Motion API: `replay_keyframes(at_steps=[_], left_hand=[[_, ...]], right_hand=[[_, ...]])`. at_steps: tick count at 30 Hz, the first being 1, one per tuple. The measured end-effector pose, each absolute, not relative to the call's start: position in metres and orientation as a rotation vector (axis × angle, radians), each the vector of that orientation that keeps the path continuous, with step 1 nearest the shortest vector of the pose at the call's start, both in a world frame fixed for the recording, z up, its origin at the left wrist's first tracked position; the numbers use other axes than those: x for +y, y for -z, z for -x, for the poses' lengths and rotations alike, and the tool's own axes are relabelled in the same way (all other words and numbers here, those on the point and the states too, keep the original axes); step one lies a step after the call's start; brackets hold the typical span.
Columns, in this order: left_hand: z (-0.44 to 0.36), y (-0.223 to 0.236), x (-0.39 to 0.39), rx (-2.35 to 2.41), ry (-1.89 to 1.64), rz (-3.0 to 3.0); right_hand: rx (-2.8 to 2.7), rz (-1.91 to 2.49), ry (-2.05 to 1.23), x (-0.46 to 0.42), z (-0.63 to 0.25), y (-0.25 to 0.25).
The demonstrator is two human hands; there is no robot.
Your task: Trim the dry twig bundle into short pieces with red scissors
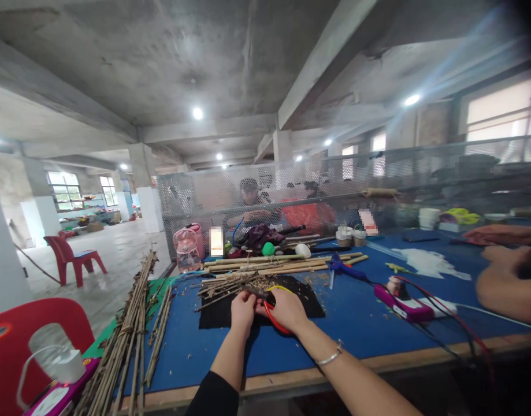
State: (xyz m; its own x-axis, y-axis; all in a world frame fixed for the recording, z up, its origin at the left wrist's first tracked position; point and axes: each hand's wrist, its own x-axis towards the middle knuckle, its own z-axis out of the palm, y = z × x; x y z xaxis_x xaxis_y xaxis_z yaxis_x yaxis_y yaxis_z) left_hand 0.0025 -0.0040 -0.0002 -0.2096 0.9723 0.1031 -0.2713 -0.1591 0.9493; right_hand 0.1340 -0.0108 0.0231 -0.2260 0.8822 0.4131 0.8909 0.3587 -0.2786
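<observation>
My right hand (289,310) is wrapped around pruning shears with red and yellow handles (274,319); their blades are hard to tell from the twigs behind. Close beside it, my left hand (242,312) is closed in a pinch near the blades. What its fingertips hold is too small and hidden to name. Both hands are over the front of a black cloth (311,300) on the blue tabletop. Thin brown twigs (219,289) and short cut bits lie on the cloth, just beyond my hands.
Bundled dry stalks (129,329) lean along the table's left side. Pale sticks (286,264), a blue glue gun (347,269) and a purple power strip (406,303) with cables lie around the cloth. A co-worker's arm (508,289) reaches in at right. A mesh divider (204,190) stands behind.
</observation>
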Motion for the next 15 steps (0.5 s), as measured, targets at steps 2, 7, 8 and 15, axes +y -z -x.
replay_keyframes(at_steps=[2,7,8,15], left_hand=[[-0.0028,0.0004,-0.0044,1.054,-1.574,-0.997],[-0.0022,0.0023,-0.0041,1.077,-1.582,-1.039],[-0.0019,0.0029,-0.0037,1.076,-1.579,-1.045],[-0.0009,0.0052,0.0005,1.016,-1.564,-0.931]], right_hand=[[-2.127,1.524,0.012,-0.0107,-0.1342,-0.023],[-2.117,1.513,-0.022,-0.011,-0.1343,-0.0239],[-2.112,1.521,-0.028,-0.0109,-0.1344,-0.0239],[-2.113,1.571,-0.064,-0.0087,-0.1361,-0.0218]])
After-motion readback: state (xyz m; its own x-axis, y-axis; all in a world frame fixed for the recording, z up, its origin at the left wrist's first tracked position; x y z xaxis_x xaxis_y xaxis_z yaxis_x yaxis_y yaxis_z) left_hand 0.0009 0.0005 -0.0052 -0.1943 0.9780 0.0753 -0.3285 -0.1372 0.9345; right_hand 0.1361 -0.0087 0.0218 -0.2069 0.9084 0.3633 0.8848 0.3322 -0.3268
